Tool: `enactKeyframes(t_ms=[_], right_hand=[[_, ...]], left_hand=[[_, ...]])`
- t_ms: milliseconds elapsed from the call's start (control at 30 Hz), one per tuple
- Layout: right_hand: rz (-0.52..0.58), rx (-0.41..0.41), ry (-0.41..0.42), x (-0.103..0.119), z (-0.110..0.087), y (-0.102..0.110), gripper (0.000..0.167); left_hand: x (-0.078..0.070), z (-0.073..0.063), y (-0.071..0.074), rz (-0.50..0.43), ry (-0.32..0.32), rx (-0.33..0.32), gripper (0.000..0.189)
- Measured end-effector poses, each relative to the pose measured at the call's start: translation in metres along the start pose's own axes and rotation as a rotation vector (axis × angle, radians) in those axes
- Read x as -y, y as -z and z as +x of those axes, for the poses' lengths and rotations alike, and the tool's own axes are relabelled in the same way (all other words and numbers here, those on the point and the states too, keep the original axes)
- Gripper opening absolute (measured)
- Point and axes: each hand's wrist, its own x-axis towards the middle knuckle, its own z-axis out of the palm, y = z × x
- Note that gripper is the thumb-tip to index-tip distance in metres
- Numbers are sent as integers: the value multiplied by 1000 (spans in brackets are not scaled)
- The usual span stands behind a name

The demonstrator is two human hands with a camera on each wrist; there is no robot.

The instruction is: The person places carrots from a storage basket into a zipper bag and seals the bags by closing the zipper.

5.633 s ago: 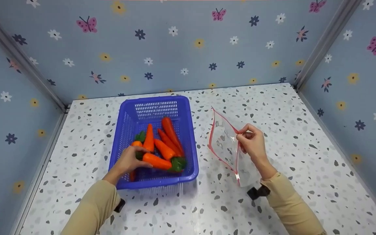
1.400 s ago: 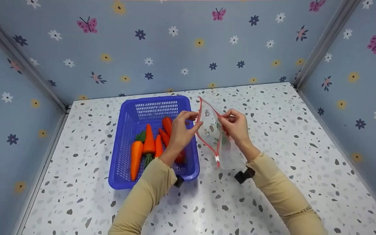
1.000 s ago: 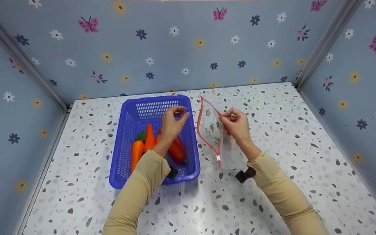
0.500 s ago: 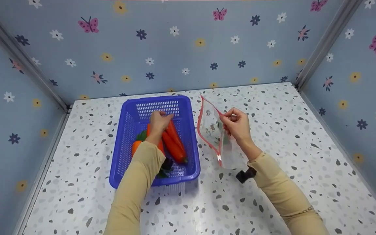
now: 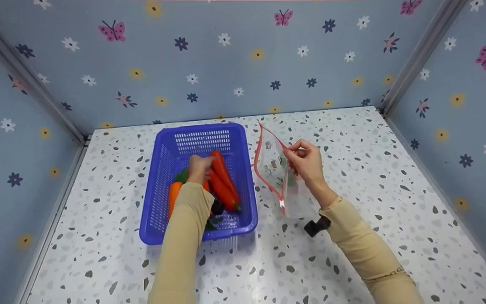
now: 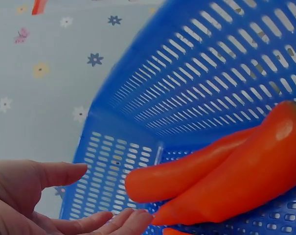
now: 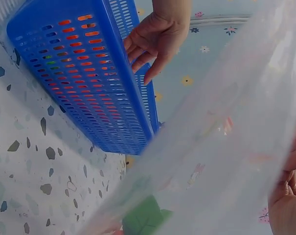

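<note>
My left hand (image 5: 198, 168) reaches down into the blue basket (image 5: 251, 198). In the left wrist view its thumb and fingers (image 6: 96, 223) are spread, fingertips right by the narrow tip of a red chili pepper (image 6: 236, 191). A second red chili pepper (image 6: 187, 176) lies alongside. Orange carrots (image 5: 174, 194) with green tops lie left of and partly beneath the left hand and sleeve. My right hand (image 5: 307, 162) pinches the red-edged rim of a clear zip bag (image 5: 270, 158), whose mouth gapes. Through the bag's plastic, green leaves (image 7: 144, 215) show in the right wrist view.
The basket stands on a white speckled table (image 5: 378, 177), just left of the bag. Blue flowered panels (image 5: 243, 63) enclose the back and sides.
Earlier the left hand held a carrot in the basket; later it was beside the bag's rim, then returned into the basket. One carrot left the basket; green shows in the bag, which has shifted left.
</note>
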Motion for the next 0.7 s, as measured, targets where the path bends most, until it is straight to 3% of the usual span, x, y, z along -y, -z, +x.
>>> enactKeyframes(t_ms=[200, 333, 433, 567, 700], right_hand=[[-22, 2, -19, 2, 0, 0, 8], [-24, 5, -25, 1, 0, 0, 8], [-8, 15, -17, -1, 0, 0, 8], [7, 24, -5, -3, 1, 0, 9], [0, 21, -9, -4, 0, 0, 8]], left_hand=[[8, 12, -2, -8, 74, -15, 43], [17, 26, -7, -18, 91, -20, 44], [23, 34, -9, -24, 114, 7, 49], [23, 24, -9, -57, 146, 82, 50], [25, 12, -9, -67, 122, 147, 46]])
